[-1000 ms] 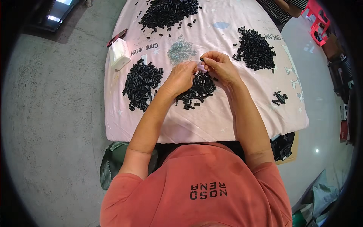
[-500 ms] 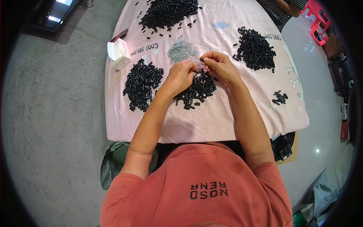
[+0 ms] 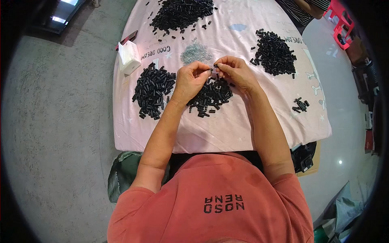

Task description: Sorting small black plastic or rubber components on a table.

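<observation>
Small black part [image 3: 215, 67] at frame centre, pinched between both hands just above the middle black pile [image 3: 210, 96]. Left hand [image 3: 191, 79] grip narrow, fingertips on the part; right hand [image 3: 237, 73] grip likewise closed on it. Pink-covered desk [image 3: 227, 129]. Grey springs heap [image 3: 195, 52] just above. More black piles left [image 3: 154, 90], upper right [image 3: 274, 53], top [image 3: 181, 12]. White box [image 3: 129, 57] upper left.

Bright, even light falls on the pink surface [image 3: 251, 133], shadows soft and short. The floor [image 3: 56, 133] gleams near the right edge. Fisheye bending curves the edges; corners go black.
</observation>
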Demonstrator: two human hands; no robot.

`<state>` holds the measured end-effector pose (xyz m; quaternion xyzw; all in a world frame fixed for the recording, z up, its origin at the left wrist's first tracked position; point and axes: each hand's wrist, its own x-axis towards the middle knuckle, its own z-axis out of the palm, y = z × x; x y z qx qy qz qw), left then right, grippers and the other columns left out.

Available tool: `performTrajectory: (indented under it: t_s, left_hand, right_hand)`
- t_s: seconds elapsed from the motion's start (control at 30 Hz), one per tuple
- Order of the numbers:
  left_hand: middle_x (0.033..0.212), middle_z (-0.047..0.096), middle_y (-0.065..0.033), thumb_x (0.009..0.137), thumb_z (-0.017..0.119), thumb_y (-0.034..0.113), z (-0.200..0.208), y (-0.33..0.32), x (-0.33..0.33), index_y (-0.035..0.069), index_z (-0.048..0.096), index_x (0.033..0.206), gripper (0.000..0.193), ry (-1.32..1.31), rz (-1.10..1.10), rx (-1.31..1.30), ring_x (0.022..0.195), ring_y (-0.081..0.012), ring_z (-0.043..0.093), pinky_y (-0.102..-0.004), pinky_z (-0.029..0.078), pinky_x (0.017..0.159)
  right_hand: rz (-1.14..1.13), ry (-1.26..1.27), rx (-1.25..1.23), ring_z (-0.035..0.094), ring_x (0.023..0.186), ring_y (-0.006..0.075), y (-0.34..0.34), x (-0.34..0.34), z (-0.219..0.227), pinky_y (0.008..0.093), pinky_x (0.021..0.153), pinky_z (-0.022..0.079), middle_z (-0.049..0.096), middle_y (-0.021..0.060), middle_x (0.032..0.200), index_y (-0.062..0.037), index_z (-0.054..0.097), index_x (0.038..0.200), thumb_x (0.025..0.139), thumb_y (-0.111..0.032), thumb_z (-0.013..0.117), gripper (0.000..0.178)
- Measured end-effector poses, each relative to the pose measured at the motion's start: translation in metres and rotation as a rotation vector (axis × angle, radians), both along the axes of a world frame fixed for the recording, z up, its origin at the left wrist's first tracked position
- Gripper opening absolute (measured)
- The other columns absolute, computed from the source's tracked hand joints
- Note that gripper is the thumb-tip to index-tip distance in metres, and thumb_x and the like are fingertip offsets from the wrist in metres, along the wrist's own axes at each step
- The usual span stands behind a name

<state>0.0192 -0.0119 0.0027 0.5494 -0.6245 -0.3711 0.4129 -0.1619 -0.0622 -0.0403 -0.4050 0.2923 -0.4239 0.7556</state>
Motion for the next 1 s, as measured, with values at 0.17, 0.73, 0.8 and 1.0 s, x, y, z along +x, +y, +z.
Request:
performTrajectory:
  t_s: [0.17,0.73,0.8,1.0]
  left_hand:
    - [0.088,0.069,-0.0059,0.089,0.063,-0.003,0.004,0.001,-0.009,-0.002,0.063,0.096,0.007,0.263,-0.005,-0.041,0.078,-0.0098,0.067,-0.0212,0.055,0.071]
    - [0.086,0.067,-0.0024,0.091,0.062,-0.003,-0.001,0.001,-0.012,-0.003,0.065,0.098,0.008,0.09,0.06,-0.06,0.073,-0.0078,0.065,-0.0196,0.053,0.068]
    - [0.085,0.067,-0.0024,0.09,0.063,-0.003,-0.002,0.001,-0.012,-0.002,0.064,0.097,0.007,0.075,0.058,-0.065,0.073,-0.0076,0.065,-0.0196,0.053,0.068]
    - [0.083,0.067,-0.0021,0.089,0.064,-0.004,-0.002,0.002,-0.01,-0.002,0.063,0.096,0.008,-0.006,0.053,-0.075,0.073,-0.0071,0.065,-0.0193,0.053,0.068]
  right_hand:
    - [0.007,0.008,-0.017,0.058,0.065,0.0053,-0.001,0.0,-0.001,0.0166,0.057,0.045,0.064,0.0013,0.08,-0.0001,0.064,0.1,0.093,-0.006,0.061,0.01]
    - [0.027,-0.041,0.015,0.058,0.066,0.0054,0.003,-0.002,0.004,0.0175,0.06,0.047,0.064,0.0015,0.08,-0.0001,0.064,0.099,0.093,-0.006,0.062,0.009]
    - [0.035,-0.053,0.018,0.058,0.066,0.0054,0.003,-0.002,0.003,0.0175,0.06,0.047,0.064,0.0014,0.08,0.0002,0.064,0.098,0.093,-0.006,0.062,0.008]
    - [0.042,-0.048,0.004,0.057,0.066,0.0052,0.003,-0.002,0.004,0.0167,0.06,0.047,0.063,0.0012,0.08,0.0002,0.064,0.099,0.093,-0.006,0.061,0.009]
